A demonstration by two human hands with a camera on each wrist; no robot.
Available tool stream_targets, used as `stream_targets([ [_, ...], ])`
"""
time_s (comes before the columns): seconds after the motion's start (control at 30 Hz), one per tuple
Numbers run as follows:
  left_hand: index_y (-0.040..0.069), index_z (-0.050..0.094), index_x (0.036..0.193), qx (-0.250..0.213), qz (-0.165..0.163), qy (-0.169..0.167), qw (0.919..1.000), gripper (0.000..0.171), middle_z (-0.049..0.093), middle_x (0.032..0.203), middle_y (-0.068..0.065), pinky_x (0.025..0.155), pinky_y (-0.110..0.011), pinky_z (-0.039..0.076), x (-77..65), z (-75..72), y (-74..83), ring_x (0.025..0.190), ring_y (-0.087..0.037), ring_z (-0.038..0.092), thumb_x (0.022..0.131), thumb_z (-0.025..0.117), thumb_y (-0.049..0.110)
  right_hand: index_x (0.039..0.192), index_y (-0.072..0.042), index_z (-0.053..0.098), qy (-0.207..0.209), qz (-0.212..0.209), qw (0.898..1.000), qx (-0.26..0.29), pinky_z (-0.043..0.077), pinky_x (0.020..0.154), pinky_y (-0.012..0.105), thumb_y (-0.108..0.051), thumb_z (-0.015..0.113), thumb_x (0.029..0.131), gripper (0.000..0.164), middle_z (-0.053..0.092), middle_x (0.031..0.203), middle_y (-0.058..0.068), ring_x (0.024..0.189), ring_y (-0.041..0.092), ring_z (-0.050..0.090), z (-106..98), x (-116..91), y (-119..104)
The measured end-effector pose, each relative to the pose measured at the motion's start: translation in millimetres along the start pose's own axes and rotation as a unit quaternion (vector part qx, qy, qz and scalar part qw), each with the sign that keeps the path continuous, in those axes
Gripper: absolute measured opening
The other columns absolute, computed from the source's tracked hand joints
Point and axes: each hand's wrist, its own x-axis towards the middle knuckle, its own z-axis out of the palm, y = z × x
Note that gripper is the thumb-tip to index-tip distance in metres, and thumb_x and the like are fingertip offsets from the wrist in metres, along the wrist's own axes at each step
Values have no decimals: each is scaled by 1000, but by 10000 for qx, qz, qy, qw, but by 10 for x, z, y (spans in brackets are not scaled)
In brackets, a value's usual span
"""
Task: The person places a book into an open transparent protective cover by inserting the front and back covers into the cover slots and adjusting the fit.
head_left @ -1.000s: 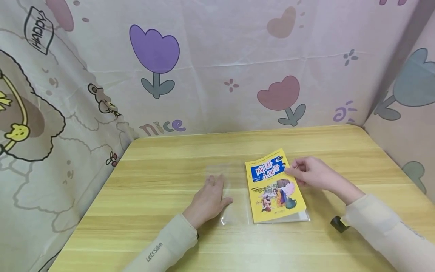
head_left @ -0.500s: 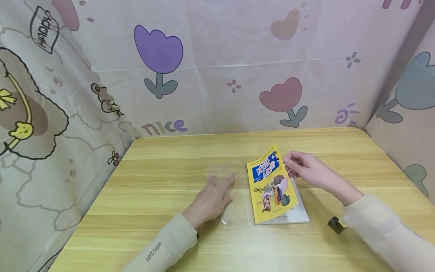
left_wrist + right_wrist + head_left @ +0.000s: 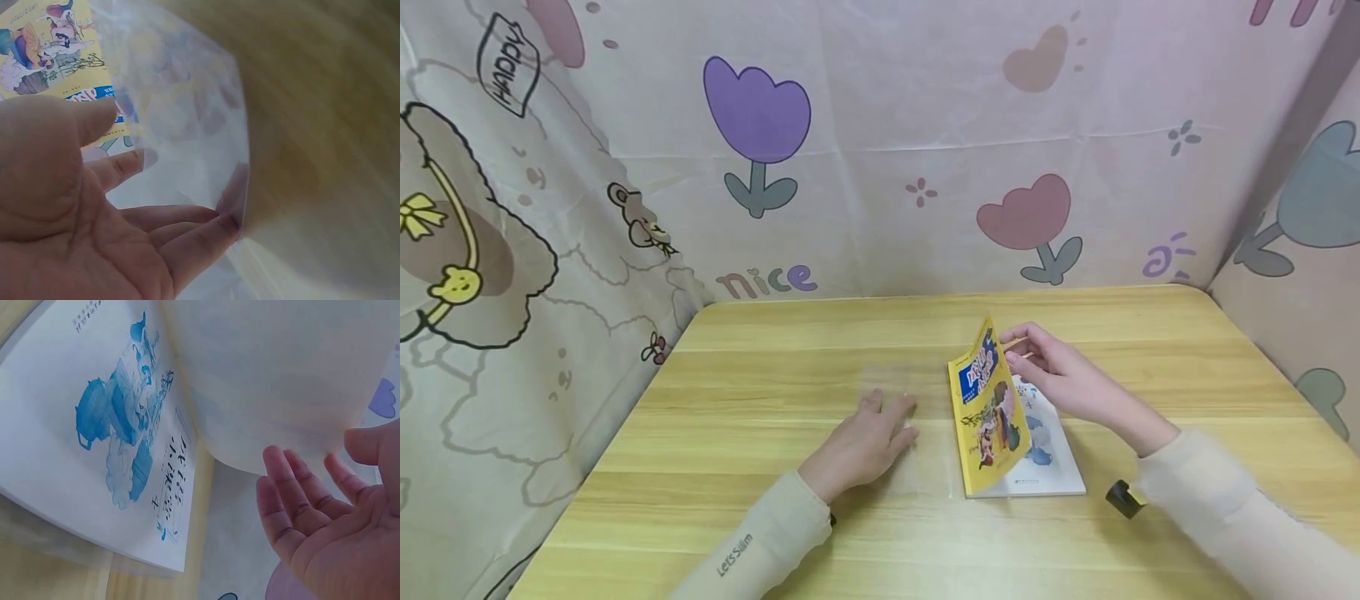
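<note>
A yellow paperback book (image 3: 988,417) lies on the right half of the table with its front cover raised. Beneath the cover, a white title page (image 3: 50,425) with a blue drawing shows in the right wrist view. My right hand (image 3: 1052,371) pinches the cover's outer edge between thumb and forefinger, its other fingers spread loosely. A clear plastic book cover (image 3: 931,471) spreads out to the left of the book. On that plastic rests my left hand (image 3: 861,442), fingers spread. The left wrist view shows the clear plastic (image 3: 187,112) along its fingertips.
The wooden table (image 3: 760,358) has rounded far corners. A patterned cloth (image 3: 880,100) hangs behind it and along both sides. A dark wrist-worn device (image 3: 1124,498) sits under the right sleeve.
The right hand has swung the book's cover up and leftward, baring more of the white page. The left hand stays on the plastic with its fingers slightly more spread.
</note>
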Motion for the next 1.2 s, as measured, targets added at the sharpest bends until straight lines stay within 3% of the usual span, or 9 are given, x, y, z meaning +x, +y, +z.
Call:
stream_targets([
  [0.2,23,40,153,-66,12,95,9999,58,31,159,-30,112,-62,39,29,3,-10,143,-50,37,104,43,53,152,-15,34,-70,-395,9992,19,46,107,59,-28,43,109,46,55,143,21,130,40,56,78,32,-4],
  [0.37,22,40,151,-12,-10,225,9997,58,35,157,-29,110,-61,42,34,18,-10,140,-49,43,102,48,51,158,-21,27,-128,-501,9986,-86,42,109,62,-31,43,109,53,43,155,20,138,42,48,152,57,-33],
  [0.57,21,39,151,-30,-29,277,9996,54,34,157,-29,109,-60,43,26,29,-18,140,-48,43,104,49,45,157,-23,32,-116,-673,9958,-616,40,112,60,-37,49,106,56,37,161,7,144,38,42,232,88,-84],
  [0.7,21,34,154,-103,-66,230,9997,56,31,159,-30,110,-61,41,15,27,-23,142,-49,39,105,47,44,156,-28,35,-182,-675,9926,-996,35,114,65,-44,48,105,55,36,162,8,147,35,37,290,102,-104],
  [1.0,18,22,160,-264,-20,167,9995,63,27,160,-30,116,-60,34,20,18,-50,147,-48,31,106,43,43,155,-38,36,-502,-375,9895,-1302,30,114,68,-54,43,104,54,22,167,10,152,38,26,476,133,-85],
  [1.2,11,23,159,-393,-24,99,9992,65,25,161,-29,119,-59,31,17,18,-87,149,-46,27,106,41,43,153,-35,42,-661,-364,9811,-1780,30,115,67,-60,40,102,57,19,169,8,155,37,20,652,187,-70],
])
